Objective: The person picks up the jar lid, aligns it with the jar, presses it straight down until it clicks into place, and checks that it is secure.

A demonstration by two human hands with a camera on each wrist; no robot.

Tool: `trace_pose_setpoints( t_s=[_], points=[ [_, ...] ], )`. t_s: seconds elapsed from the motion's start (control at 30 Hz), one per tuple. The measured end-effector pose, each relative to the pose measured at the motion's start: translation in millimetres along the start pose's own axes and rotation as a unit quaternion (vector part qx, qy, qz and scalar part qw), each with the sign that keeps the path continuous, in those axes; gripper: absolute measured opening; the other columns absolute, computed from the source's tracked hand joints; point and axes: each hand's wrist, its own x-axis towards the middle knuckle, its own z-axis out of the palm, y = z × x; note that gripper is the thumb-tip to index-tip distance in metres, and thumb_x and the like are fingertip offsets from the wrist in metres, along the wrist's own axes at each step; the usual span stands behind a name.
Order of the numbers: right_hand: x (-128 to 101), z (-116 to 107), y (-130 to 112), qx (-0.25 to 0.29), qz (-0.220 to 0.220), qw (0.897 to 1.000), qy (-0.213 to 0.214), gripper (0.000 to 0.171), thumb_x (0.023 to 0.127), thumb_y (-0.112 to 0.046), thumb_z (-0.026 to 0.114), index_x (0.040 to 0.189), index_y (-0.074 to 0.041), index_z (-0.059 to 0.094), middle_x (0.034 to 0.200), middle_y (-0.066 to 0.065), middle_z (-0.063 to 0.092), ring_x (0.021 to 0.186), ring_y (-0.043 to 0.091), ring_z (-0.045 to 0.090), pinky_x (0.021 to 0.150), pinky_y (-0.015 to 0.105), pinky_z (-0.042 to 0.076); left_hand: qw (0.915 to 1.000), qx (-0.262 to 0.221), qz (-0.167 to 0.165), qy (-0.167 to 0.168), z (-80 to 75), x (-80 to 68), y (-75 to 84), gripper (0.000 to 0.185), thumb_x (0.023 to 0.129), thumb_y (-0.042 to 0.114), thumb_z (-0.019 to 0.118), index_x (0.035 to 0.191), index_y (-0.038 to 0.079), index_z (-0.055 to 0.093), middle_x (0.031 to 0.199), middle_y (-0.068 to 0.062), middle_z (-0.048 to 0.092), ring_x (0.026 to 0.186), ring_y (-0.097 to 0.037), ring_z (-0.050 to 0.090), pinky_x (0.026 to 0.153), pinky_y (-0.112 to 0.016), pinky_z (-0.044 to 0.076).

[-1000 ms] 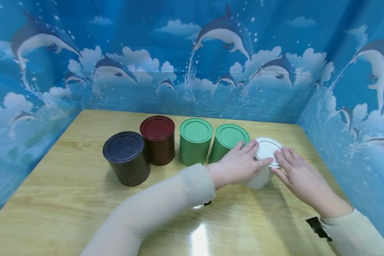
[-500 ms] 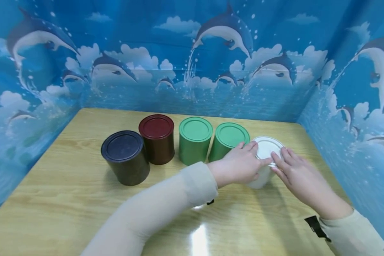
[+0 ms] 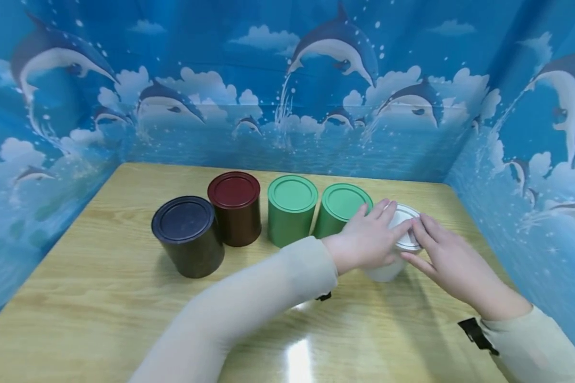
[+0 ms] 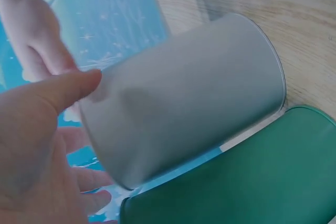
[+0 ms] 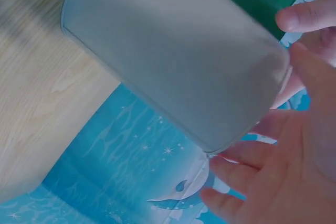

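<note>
A white can stands at the right end of a row of cans on the wooden table. My left hand lies flat over its white lid, fingers stretched across the top. My right hand touches the lid's right rim with straight fingers, fingertips meeting the left hand's. In the left wrist view the white can fills the frame, my thumb at its upper edge. In the right wrist view the white can has my fingers spread past its lid end.
To the left of the white can stand two green cans, a dark red can and a black can. Blue dolphin-print walls enclose the table on three sides.
My left hand has slid to the right and covers more of the white lid. My right hand has shifted slightly towards it. The other cans have not moved.
</note>
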Motion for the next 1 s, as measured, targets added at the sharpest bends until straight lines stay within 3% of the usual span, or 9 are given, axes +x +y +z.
trace_pose_setpoints(
  t_s=[0.07,0.23,0.5,0.7,0.9,1.0],
  points=[
    [5,0,1,0.012,0.009,0.999,-0.031,0.077,0.093,-0.043,0.054,0.141,0.011,0.027,0.143,0.036,0.021,0.131,0.048,0.024,0.098,0.062,0.028,0.9999,0.001,-0.001,-0.014,2.0,6.1,-0.7,0.078,0.091,0.061,0.039,0.151,0.028,0.002,0.156,-0.006,-0.002,0.142,-0.020,-0.005,0.112,-0.043,0.014],
    [12,3,2,0.047,0.026,0.995,-0.081,0.079,0.096,-0.047,0.044,0.142,0.013,0.019,0.147,0.034,0.013,0.135,0.046,0.013,0.103,0.061,0.021,0.9993,0.010,0.009,-0.034,7.5,15.0,-2.0,0.080,0.091,0.058,0.042,0.152,0.017,0.008,0.157,-0.003,-0.001,0.142,-0.017,-0.001,0.113,-0.038,0.011],
    [9,6,2,0.041,0.017,0.997,-0.061,0.073,0.098,-0.042,0.043,0.142,0.012,0.020,0.148,0.032,0.014,0.136,0.045,0.013,0.107,0.056,0.018,0.9994,0.021,0.011,-0.024,4.0,16.4,-0.6,0.080,0.090,0.055,0.048,0.151,0.014,0.015,0.156,-0.005,0.008,0.141,-0.018,0.007,0.113,-0.039,0.006],
    [7,6,3,0.048,0.023,0.996,-0.065,0.074,0.098,-0.042,0.043,0.143,0.012,0.019,0.148,0.031,0.013,0.136,0.044,0.011,0.105,0.059,0.019,0.9994,0.018,0.014,-0.025,7.4,16.1,-0.7,0.080,0.091,0.057,0.045,0.152,0.019,0.010,0.156,-0.005,0.002,0.142,-0.018,0.002,0.113,-0.042,0.003],
    [4,4,6,0.067,0.040,0.994,-0.071,0.076,0.098,-0.043,0.043,0.143,0.012,0.018,0.147,0.034,0.010,0.136,0.046,0.008,0.106,0.060,0.013,0.9997,0.015,0.018,0.011,10.6,6.0,1.4,0.065,0.095,0.054,0.040,0.151,0.030,0.015,0.155,-0.011,0.011,0.141,-0.023,0.008,0.111,-0.051,0.000],
    [1,-1,5,0.074,0.046,0.994,-0.069,0.074,0.097,-0.042,0.045,0.143,0.010,0.021,0.146,0.036,0.010,0.135,0.048,0.009,0.104,0.062,0.014,0.9995,0.026,0.013,0.012,8.1,-3.9,1.6,0.058,0.096,0.052,0.037,0.149,0.036,0.019,0.154,-0.012,0.017,0.141,-0.026,0.010,0.110,-0.052,-0.003]
  ],
)
